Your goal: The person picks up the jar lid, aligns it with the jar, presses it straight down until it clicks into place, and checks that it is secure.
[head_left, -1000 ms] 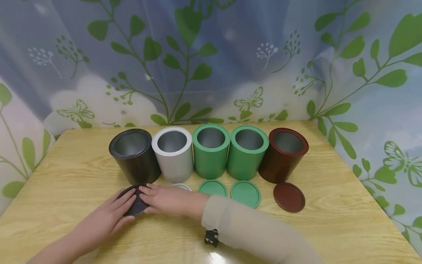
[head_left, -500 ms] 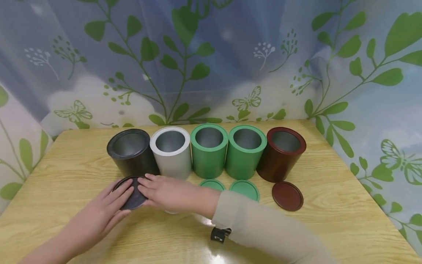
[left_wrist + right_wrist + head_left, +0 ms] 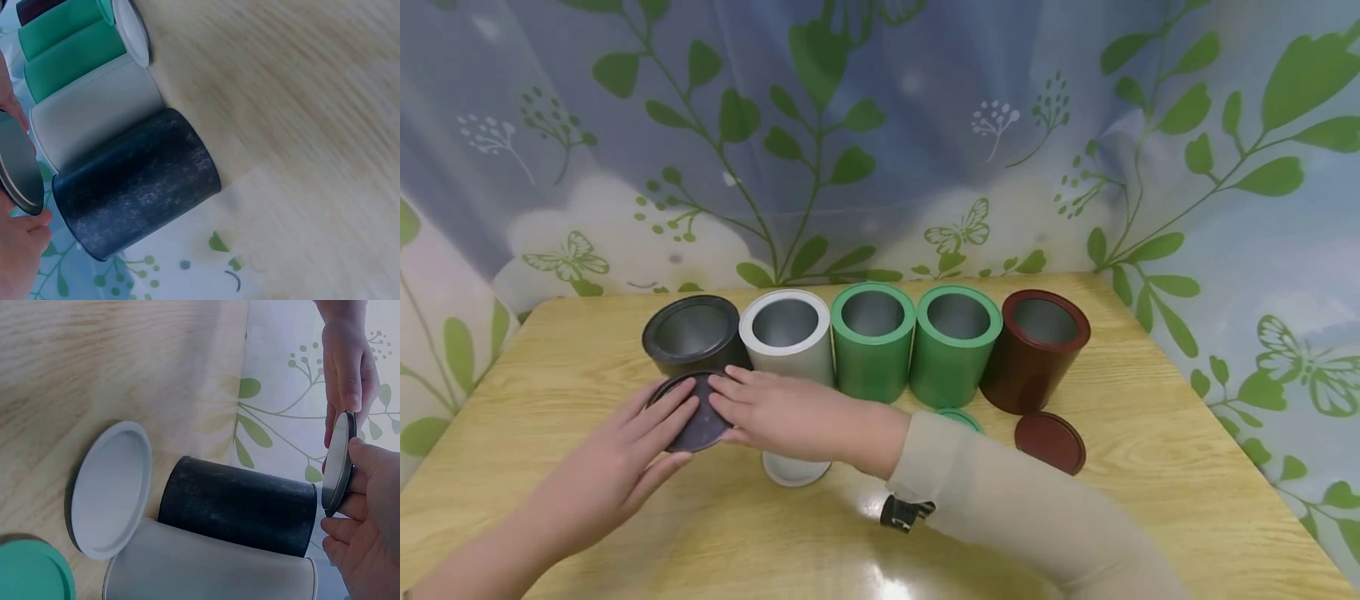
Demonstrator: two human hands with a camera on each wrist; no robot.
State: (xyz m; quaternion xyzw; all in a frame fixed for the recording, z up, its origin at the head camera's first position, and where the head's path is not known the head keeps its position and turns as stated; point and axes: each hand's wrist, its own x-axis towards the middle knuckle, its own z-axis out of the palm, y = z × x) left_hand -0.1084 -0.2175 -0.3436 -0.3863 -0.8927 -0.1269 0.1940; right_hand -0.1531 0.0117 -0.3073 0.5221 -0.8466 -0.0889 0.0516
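A black lid (image 3: 698,417) is raised above the table in front of the black can (image 3: 694,333), overlapping the can's lower part in the head view. My left hand (image 3: 602,467) holds its left edge, thumb at the near rim and fingers stretched over the top. On the opposite edge, my right hand (image 3: 797,417) grips it the same way. The right wrist view catches the lid's (image 3: 338,464) silvery underside and both thumbs at the rim. Below the right hand, a white lid (image 3: 796,472) lies on the table, partly covered.
A white can (image 3: 790,358), two green cans (image 3: 872,367) and a dark red can (image 3: 1033,367) stand open-topped in line with the black one. Green lids, mostly hidden by the right arm, and a dark red lid (image 3: 1051,443) lie before them. A leaf-patterned curtain (image 3: 880,150) hangs behind.
Both hands have lifted the black lid off the table and moved it toward the black can. More of the white lid shows now, while the right sleeve covers more of the green lids.
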